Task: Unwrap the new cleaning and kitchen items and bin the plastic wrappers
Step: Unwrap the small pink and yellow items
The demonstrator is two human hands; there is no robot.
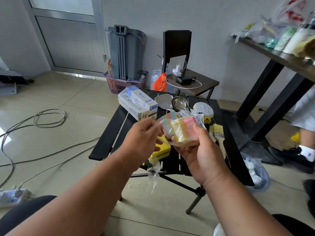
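A pack of pastel sponges [179,129] is gripped in the right hand [201,150] above the tabletop [109,138], while its clear wrapper [160,140] is pinched by the left hand [144,135]. The film (already loose, seemingly) should be peeled away steadily, the sponges being held firmly.

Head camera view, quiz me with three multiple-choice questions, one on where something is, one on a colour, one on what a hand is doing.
1. Where does the glittery silver round scrubber lie?
A. on the black slatted table
B. on the floor
C. on the chair

2. What colour is the plastic bag beyond the table?
A. blue
B. orange
C. green

3. What is the right hand doing?
A. resting flat on the table
B. hanging idle
C. holding the wrapped pack of pastel sponges

Answers: A, it sits at the table's far right; B, bright orange against the chair; C, fingers curl round the pack while the left hand pulls the clear wrap.
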